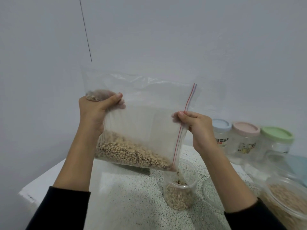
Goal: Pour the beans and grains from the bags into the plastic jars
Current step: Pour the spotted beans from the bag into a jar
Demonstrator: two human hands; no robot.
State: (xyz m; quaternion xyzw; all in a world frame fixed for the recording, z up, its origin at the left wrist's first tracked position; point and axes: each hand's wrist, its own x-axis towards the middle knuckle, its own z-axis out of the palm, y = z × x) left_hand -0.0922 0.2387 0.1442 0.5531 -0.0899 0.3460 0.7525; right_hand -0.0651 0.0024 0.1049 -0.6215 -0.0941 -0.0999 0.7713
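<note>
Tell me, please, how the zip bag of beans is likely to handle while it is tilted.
Probably floppy: the zip bag sags and wrinkles between the left hand and right hand. Its weight likely shifts, as the beans pool at the low corner over the open jar.

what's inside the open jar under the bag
The open jar holds pale beans with dark eyes, filling roughly its lower half, with more falling in from the bag corner. The jar's floor is covered by the beans.
</note>
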